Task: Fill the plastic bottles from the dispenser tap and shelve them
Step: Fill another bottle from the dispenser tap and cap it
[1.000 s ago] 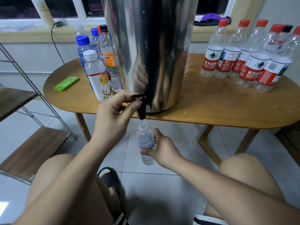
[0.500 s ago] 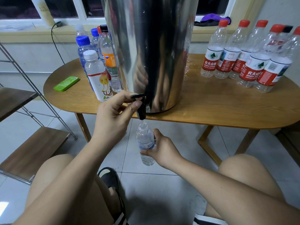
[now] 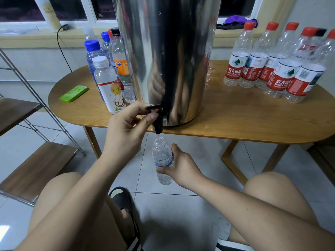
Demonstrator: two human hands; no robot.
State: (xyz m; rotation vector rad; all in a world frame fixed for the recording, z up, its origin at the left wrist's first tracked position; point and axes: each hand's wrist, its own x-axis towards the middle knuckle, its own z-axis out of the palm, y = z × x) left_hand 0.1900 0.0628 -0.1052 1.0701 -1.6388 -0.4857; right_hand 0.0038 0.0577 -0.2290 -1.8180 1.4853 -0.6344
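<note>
Bottle first: the small clear plastic bottle [image 3: 162, 156] hangs at 6 o'clock under the tap [image 3: 157, 122], with its open mouth just below the spout. My right hand [image 3: 181, 167] wraps it at the label, fingers and thumb curled round. I judge it thin-walled and soft, heavier as it fills and slick if splashed, so I hold the labelled waist firmly without squeezing. At 11 o'clock from it, my left hand [image 3: 125, 131] pinches the tap's black lever. Beyond stands the steel dispenser [image 3: 166, 51] on the wooden table [image 3: 235, 120]. Red-capped bottles [image 3: 253, 57] wait at 2 o'clock and mixed capped bottles [image 3: 107, 84] at 10 o'clock.
</note>
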